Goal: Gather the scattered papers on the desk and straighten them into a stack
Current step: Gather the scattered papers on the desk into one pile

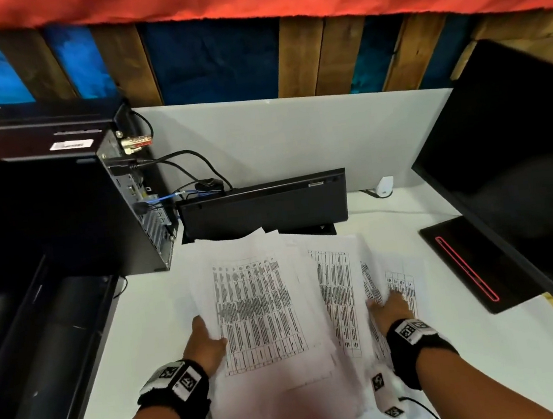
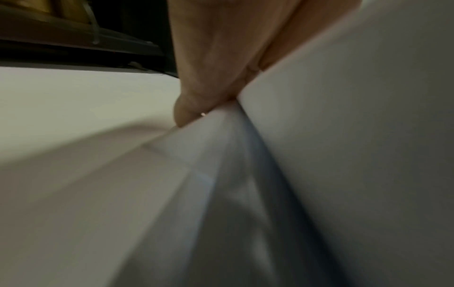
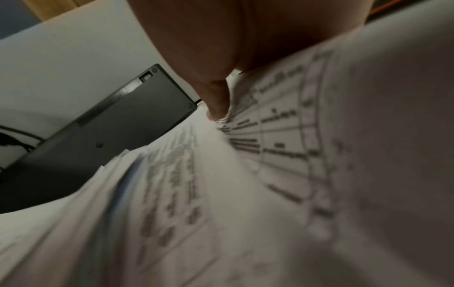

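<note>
Several white papers printed with tables lie fanned and overlapping on the white desk. My left hand grips the left edge of the biggest sheets, thumb on top and fingers hidden under them. In the left wrist view the left hand meets the lifted edges of the papers. My right hand holds the right part of the spread, its fingers tucked among the sheets. In the right wrist view the right hand has its thumb against the printed papers, which curl up over the fingers.
A black keyboard stands on edge just behind the papers. A black computer tower with cables is at the left. A dark monitor and its base are at the right. A white partition closes off the back.
</note>
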A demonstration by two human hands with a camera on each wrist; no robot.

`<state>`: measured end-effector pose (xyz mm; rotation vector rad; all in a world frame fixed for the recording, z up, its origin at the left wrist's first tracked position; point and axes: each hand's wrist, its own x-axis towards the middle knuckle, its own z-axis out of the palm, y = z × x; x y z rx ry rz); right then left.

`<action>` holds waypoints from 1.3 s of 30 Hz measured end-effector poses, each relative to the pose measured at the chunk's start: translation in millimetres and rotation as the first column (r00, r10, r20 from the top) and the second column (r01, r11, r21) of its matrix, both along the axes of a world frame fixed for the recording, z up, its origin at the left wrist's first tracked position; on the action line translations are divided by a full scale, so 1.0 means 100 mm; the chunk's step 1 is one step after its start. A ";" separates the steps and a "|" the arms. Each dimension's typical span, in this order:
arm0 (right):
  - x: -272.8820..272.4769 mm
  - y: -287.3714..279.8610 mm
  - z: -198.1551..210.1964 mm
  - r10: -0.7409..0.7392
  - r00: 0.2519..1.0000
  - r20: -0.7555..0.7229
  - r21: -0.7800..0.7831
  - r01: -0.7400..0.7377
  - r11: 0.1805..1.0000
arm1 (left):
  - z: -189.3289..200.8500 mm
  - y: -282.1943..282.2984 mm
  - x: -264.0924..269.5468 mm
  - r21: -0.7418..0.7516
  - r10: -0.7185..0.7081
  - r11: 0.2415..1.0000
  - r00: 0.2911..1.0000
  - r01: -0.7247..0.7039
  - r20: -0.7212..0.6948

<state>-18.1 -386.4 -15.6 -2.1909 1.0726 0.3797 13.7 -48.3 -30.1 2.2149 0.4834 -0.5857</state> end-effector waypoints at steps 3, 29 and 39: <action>0.07 0.16 0.01 0.076 0.996 0.054 0.045 -0.079 0.996 | 0.07 -0.23 -0.02 0.241 -0.097 0.967 0.994 0.080 0.058; 0.05 0.06 1.98 0.235 0.469 0.851 -0.289 0.045 0.956 | -0.05 0.00 0.11 0.127 0.271 0.954 0.962 -0.271 0.017; 0.27 0.30 0.91 0.118 0.941 0.316 0.047 -0.140 0.989 | 0.21 0.04 0.38 0.041 0.264 0.963 0.964 -0.265 0.014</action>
